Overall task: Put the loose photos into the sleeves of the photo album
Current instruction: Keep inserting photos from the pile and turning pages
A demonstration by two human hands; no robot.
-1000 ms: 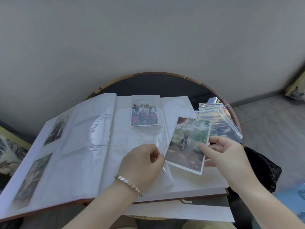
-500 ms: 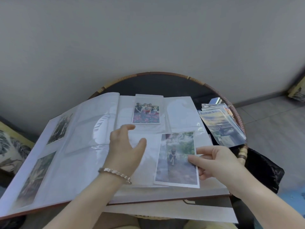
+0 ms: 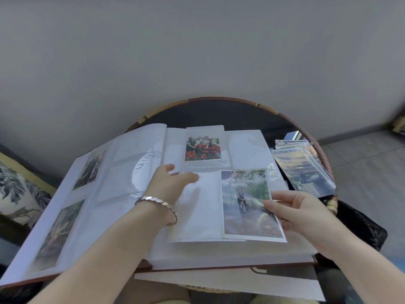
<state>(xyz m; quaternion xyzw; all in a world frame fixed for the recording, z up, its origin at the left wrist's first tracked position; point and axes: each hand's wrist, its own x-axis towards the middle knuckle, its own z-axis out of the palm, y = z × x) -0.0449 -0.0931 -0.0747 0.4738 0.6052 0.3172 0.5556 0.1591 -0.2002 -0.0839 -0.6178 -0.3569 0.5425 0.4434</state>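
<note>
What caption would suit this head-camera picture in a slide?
A right hand pinches an outdoor photo on the open album while the left hand spreads open beside it.

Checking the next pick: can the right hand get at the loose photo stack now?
Likely not yet: the right hand pinches the portrait photo; otherwise the stack lies uncovered just beyond it.

A round dark table (image 3: 219, 114) with a woven rim stands against a grey wall (image 3: 197, 51), flanked by a leaf-patterned cushion (image 3: 15, 194) and tiled floor (image 3: 368, 163).
</note>
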